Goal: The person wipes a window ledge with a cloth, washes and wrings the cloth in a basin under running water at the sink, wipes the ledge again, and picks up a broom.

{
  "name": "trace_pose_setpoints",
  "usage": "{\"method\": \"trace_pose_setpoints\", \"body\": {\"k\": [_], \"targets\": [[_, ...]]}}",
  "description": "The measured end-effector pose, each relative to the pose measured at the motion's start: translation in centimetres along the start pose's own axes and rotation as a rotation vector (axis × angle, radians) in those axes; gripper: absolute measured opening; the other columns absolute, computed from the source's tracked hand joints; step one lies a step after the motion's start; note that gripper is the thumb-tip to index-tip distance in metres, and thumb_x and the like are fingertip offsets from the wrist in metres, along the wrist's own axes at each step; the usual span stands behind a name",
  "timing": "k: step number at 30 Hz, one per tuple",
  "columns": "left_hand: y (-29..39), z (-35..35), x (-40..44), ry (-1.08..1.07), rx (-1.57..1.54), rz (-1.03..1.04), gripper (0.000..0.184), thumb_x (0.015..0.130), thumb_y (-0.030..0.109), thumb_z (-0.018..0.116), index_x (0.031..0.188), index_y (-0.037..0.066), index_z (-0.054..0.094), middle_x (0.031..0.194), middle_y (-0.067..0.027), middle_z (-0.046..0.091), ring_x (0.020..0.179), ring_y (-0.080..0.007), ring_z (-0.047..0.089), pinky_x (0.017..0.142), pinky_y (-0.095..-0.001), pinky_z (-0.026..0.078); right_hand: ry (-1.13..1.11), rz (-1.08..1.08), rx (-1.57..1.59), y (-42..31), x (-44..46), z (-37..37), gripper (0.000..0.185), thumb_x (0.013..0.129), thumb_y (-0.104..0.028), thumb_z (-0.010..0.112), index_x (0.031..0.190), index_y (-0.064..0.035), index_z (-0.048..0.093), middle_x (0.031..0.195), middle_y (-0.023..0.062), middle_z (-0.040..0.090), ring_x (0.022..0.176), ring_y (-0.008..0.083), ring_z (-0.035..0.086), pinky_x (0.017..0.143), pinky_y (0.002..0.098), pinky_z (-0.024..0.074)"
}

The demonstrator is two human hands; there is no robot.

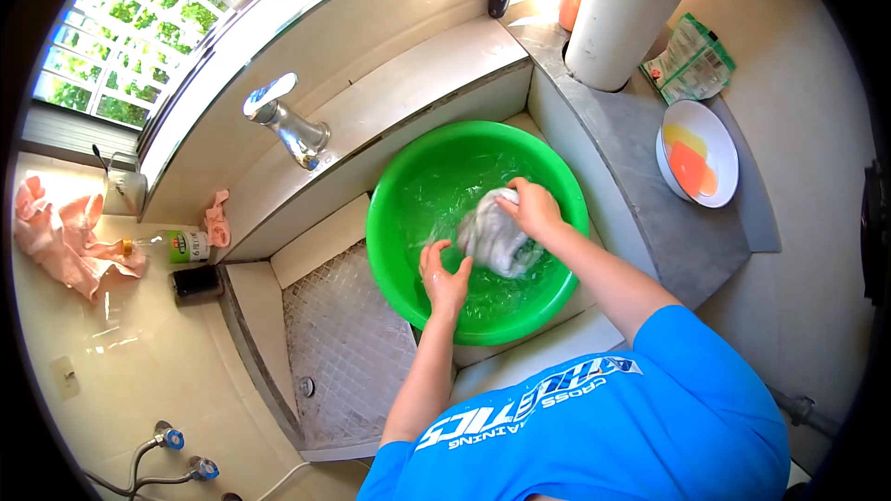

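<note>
A wet white-and-grey cloth (499, 239) lies bunched in the water of a round green basin (382, 260). My right hand (536, 211) pinches the cloth's upper edge between thumb and fingers. On the cloth's left side, my left hand (445, 280) hangs over the water with its fingers apart and slightly curled, holding nothing. Its fingertips are close to the cloth, and splashes of water show between them. The cloth's lower part sits in the water and looks a little blurred.
The basin stands in a tiled sink (339, 343), below a chrome faucet (292, 130). On the right ledge are a white bowl (727, 153) with soap-like pieces and a green packet (691, 60). A bottle (176, 246) and pink cloth (70, 237) are at left.
</note>
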State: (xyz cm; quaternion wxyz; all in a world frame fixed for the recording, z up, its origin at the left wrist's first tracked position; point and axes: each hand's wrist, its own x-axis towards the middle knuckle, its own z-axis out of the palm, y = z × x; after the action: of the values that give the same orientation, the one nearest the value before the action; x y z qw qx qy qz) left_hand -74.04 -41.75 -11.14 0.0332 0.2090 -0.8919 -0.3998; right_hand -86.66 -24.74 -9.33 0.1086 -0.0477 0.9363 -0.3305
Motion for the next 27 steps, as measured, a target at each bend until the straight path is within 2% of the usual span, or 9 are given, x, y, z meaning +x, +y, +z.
{"method": "trace_pose_setpoints", "body": {"k": [2,5,9,12,14,18,20,22,27], "targets": [[0.2,0.6,-0.5,0.035,-0.001,0.100,0.059,0.063,0.018,0.078,0.116,0.010,0.054,0.128,-0.0218,0.043,0.119,-0.0377,0.040,0.101,-0.0448,0.033,-0.206,-0.032,-0.204,-0.6,-2.0,1.5,0.030,0.081,-0.024,0.058,0.104,-0.0058,0.053,0.088,0.0172,0.064,0.079,0.0343,0.063,0.068,0.0452,0.0508],[0.8,1.6,-1.1,-0.327,0.258,0.193,0.062,0.062,0.025,0.080,0.117,0.015,0.055,0.134,-0.0253,0.035,0.123,-0.0446,0.031,0.105,-0.0485,0.027,-0.384,-0.179,-0.277,1.5,-3.2,4.9,0.038,0.076,-0.024,0.060,0.107,-0.0050,0.051,0.091,0.0181,0.063,0.082,0.0340,0.063,0.070,0.0456,0.0506],[2.2,0.8,-1.2,-0.340,0.262,0.163,0.068,0.061,0.026,0.081,0.121,0.013,0.051,0.134,-0.0256,0.033,0.124,-0.0453,0.029,0.104,-0.0496,0.028,-0.522,0.031,-0.233,0.0,-1.8,2.3,0.041,0.075,-0.030,0.063,0.102,-0.0006,0.054,0.092,0.0211,0.062,0.084,0.0331,0.063,0.074,0.0436,0.0495],[2.2,1.4,-0.9,-0.284,0.341,0.233,0.074,0.062,0.022,0.080,0.125,0.005,0.045,0.136,-0.0232,0.032,0.126,-0.0394,0.032,0.101,-0.0470,0.033,-0.533,-0.127,-0.037,-5.7,-3.6,-1.3,0.035,0.077,-0.030,0.063,0.094,0.0006,0.059,0.091,0.0228,0.062,0.084,0.0350,0.062,0.075,0.0419,0.0487],[-1.6,4.9,0.2,-0.384,-0.677,0.027,0.086,0.065,0.023,0.079,0.133,0.001,0.032,0.138,-0.0208,0.031,0.127,-0.0302,0.033,0.104,-0.0431,0.031,-0.480,-0.360,0.009,-8.1,-5.2,-1.6,0.031,0.081,-0.029,0.061,0.090,0.0002,0.062,0.089,0.0203,0.064,0.082,0.0322,0.063,0.074,0.0391,0.0489],[0.8,1.7,-0.2,-0.385,-1.030,0.024,0.080,0.074,0.021,0.072,0.138,0.003,0.026,0.132,-0.0119,0.040,0.119,-0.0219,0.042,0.100,-0.0367,0.036,-0.526,-0.476,0.336,-13.0,-8.0,-7.7,0.043,0.085,-0.044,0.054,0.090,-0.0015,0.058,0.082,0.0211,0.061,0.080,0.0363,0.059,0.077,0.0441,0.0445],[3.2,-2.1,-0.6,-0.370,-0.717,-0.086,0.079,0.068,0.011,0.072,0.136,0.006,0.032,0.123,-0.0090,0.049,0.113,-0.0215,0.048,0.098,-0.0357,0.039,-0.346,-0.323,0.716,-12.7,-6.7,-10.0,0.030,0.083,-0.029,0.060,0.081,0.0002,0.065,0.081,0.0193,0.064,0.082,0.0279,0.064,0.073,0.0395,0.0503],[3.5,-4.5,-0.6,-0.363,-0.881,-0.019,0.071,0.066,0.000,0.069,0.131,0.004,0.041,0.122,-0.0053,0.051,0.109,-0.0187,0.052,0.091,-0.0329,0.044,-0.410,-0.127,1.131,-10.3,-4.0,-10.6,0.027,0.088,-0.026,0.056,0.090,-0.0002,0.063,0.086,0.0154,0.065,0.086,0.0235,0.064,0.078,0.0404,0.0502],[10.1,-9.5,-0.9,-0.202,-1.037,0.248,0.066,0.069,0.000,0.072,0.128,0.003,0.042,0.126,-0.0143,0.051,0.109,-0.0230,0.054,0.093,-0.0363,0.045,-0.657,0.357,1.729,-4.1,-2.8,-5.3,0.041,0.093,-0.036,0.046,0.114,-0.0009,0.054,0.109,0.0113,0.062,0.096,0.0241,0.062,0.088,0.0406,0.0478]]}}
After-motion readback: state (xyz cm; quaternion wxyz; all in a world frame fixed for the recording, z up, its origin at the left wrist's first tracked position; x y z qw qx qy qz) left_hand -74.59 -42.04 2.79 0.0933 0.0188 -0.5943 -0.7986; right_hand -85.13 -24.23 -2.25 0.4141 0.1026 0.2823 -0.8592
